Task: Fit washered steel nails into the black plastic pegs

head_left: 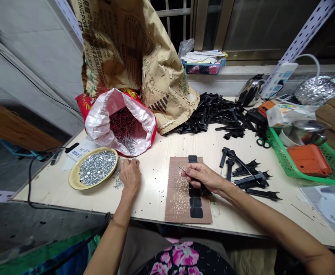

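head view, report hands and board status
Left hand at loose washers, grip unclear. Right hand pinching thin pin over board. Pale bits scattered on board.

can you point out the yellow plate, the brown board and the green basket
yellow plate (73, 178): head view, on the left part of its rim
brown board (177, 165): head view, on a bare patch near its top left corner
green basket (313, 179): head view, on its near rim
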Available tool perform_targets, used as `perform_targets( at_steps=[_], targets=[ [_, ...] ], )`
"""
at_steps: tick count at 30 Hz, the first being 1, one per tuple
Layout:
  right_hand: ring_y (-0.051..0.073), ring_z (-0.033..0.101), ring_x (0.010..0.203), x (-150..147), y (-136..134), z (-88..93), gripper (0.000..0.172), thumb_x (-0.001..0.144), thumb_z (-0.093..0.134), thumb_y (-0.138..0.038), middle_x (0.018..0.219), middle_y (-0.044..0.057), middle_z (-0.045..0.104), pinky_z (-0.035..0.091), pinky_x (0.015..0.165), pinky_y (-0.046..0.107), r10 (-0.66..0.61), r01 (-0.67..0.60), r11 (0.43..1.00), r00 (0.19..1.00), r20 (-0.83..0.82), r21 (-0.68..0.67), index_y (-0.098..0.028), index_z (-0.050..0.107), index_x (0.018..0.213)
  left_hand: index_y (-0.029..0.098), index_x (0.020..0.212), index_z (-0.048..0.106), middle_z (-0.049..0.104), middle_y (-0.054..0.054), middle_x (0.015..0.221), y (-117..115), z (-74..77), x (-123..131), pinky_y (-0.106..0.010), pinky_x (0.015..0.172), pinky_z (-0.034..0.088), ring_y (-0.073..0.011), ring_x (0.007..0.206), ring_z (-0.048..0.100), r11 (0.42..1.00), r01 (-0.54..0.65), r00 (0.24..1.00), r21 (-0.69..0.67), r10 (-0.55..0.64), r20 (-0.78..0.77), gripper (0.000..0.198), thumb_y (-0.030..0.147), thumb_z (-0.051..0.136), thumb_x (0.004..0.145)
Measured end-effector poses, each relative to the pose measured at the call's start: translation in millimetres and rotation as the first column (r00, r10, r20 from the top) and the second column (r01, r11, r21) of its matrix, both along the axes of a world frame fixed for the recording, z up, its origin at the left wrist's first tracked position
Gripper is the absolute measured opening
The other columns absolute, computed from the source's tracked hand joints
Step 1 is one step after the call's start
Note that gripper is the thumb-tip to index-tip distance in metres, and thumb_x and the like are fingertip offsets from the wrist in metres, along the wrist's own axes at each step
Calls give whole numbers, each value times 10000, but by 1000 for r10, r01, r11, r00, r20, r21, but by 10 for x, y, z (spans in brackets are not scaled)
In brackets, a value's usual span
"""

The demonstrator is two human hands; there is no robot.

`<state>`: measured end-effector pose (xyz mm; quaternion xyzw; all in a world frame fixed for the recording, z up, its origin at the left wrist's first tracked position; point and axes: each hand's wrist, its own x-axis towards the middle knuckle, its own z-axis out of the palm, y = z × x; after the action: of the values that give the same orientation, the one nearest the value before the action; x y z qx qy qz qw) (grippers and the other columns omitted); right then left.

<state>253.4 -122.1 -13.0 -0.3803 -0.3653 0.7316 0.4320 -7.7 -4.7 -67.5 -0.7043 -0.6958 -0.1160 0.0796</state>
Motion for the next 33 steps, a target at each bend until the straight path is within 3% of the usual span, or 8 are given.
perform_targets(
  at_steps=[9, 16, 22, 26, 33],
  targets=[
    [-5, 287, 379, 39, 16, -12, 326, 782, 675, -441, 617, -65, 477, 152, 384, 170, -9, -11, 994, 982, -190, -108, -125, 601, 814, 185, 922, 666, 576, -118, 960, 12, -24, 0, -311, 599, 326, -272, 932, 486, 999, 17, 999, 37, -15, -40, 265, 272, 416, 907],
    [-2, 273, 381, 72, 3, 8, 297, 799, 668, -414, 606, -75, 454, 159, 380, 162, -15, -20, 990, 966, -257, -137, -128, 592, 822, 169, 923, 676, 592, -121, 969, 38, -21, 16, -322, 677, 372, -276, 941, 489, 999, -6, 1000, 46, 4, 25, 258, 265, 440, 888],
    [-8, 288, 380, 69, -27, 2, 272, 805, 668, -393, 614, -69, 460, 146, 382, 166, -39, 10, 991, 975, -219, -132, -133, 593, 830, 160, 970, 695, 631, -111, 909, -67, 31, -10, -343, 776, 405, -261, 895, 531, 993, 103, 979, 50, -111, 174, 305, 283, 427, 894],
    [-9, 296, 381, 55, -37, -32, 275, 811, 659, -405, 628, -67, 457, 154, 387, 169, -46, 20, 989, 984, -175, -147, -139, 591, 838, 149, 1029, 685, 633, -115, 936, -128, 40, -85, -347, 800, 409, -256, 899, 541, 993, 45, 961, 107, -72, 268, 325, 274, 414, 900],
    [-6, 311, 392, -3, -49, -57, 333, 801, 651, -456, 640, -56, 466, 150, 391, 172, -44, 36, 993, 997, -68, -114, -132, 597, 857, 187, 981, 719, 613, -116, 915, -113, 12, -74, -353, 726, 402, -279, 897, 499, 995, 95, 986, 4, -94, 139, 297, 294, 459, 885]
  ],
)
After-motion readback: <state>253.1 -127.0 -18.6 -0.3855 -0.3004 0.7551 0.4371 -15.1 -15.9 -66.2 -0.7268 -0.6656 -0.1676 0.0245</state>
